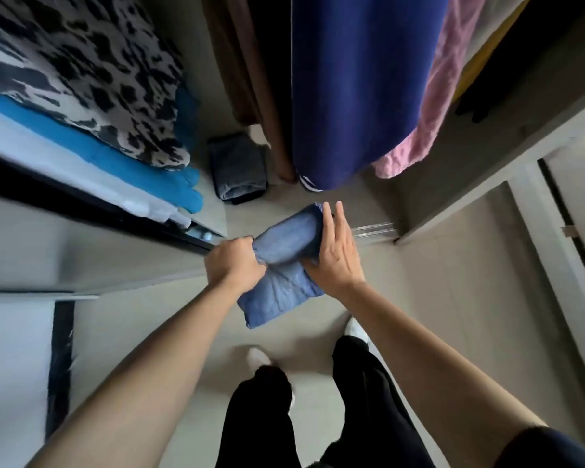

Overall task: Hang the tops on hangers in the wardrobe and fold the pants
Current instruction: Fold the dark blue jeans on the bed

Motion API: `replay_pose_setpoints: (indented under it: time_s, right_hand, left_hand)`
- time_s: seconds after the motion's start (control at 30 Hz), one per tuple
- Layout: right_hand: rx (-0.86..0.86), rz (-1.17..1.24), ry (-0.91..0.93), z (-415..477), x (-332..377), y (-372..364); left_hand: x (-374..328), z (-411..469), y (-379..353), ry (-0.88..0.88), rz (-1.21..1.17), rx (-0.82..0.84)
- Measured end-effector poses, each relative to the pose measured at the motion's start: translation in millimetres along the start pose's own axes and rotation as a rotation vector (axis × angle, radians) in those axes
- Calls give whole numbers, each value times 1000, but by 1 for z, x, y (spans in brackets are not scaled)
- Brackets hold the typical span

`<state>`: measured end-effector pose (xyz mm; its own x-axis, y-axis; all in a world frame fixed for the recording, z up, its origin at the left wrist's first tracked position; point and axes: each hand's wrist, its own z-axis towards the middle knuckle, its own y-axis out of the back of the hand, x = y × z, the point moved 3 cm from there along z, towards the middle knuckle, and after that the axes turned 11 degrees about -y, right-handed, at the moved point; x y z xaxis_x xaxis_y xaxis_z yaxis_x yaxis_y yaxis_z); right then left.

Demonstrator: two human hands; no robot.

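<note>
Folding blue pants in mid-air before the wardrobe.
Left hand fingers curled, gripping one end; right hand fingers straight, pressing the fold. Next, likely: set beside folded grey pants.

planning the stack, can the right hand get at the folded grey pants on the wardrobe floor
Probably not yet: the right hand presses the blue jeans that the left hand grips, though nothing blocks the grey pants.
</note>
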<state>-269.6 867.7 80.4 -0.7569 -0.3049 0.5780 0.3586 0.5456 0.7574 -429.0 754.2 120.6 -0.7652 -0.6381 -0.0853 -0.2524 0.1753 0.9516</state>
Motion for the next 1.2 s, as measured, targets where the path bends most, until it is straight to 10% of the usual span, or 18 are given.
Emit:
replay_pose_setpoints:
  time_s: [0.3,0.5,0.77,1.2]
  right_hand:
    - [237,723,-907,49,-74,-157]
    - [286,1275,-1147,92,-113,-265]
    - [203,1958,-703,211,-125,-328]
    - [-127,1619,-222,438,-127,-274]
  left_hand:
    - [71,101,-115,460,-867,99]
    - [85,180,-211,563,-1333,161]
    - [94,261,-291,421,-1555,365]
    - [91,466,-305,-43,-1801,149]
